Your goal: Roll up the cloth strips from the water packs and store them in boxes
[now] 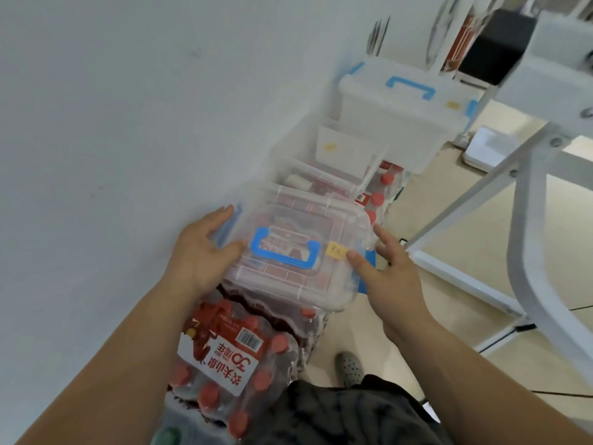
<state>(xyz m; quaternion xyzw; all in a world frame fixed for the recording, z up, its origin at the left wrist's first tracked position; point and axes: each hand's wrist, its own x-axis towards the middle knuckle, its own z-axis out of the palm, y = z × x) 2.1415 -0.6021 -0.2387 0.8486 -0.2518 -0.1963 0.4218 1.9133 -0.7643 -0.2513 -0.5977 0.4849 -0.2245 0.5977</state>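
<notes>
A clear lidded box rests on the water packs beside the wall. Rigid, probably light and slick, it looks best taken by its two short sides. The left hand clasps its left edge; the right hand, fingers spread, touches its right edge. Cloth strips cannot be made out.

Cannot read the marks on the yellow label, too small. Through the lid of the clear box, only blurred red shapes, perhaps the water pack beneath showing through. Cannot tell the smeared black object at top right, partly behind the white frame. Cannot see the heel of the shoe, hidden behind dark fabric.
</notes>
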